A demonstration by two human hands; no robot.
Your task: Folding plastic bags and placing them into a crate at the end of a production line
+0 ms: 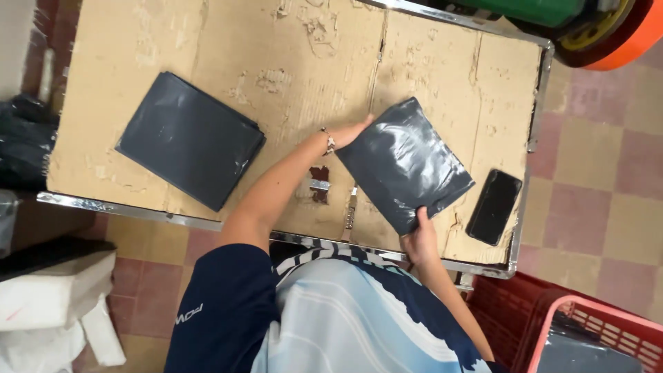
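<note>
A filled dark grey plastic mailer bag lies tilted on the cardboard-covered table. My left hand presses flat against its upper left edge; a bracelet sits on that wrist. My right hand pinches the bag's near corner at the table's front edge. A stack of flat empty grey mailer bags rests on the left part of the table, apart from both hands.
A black phone lies right of the bag near the metal table rim. A small dark object with a silver band sits between my arms. Red and pink crates stand at lower right, white packages lower left.
</note>
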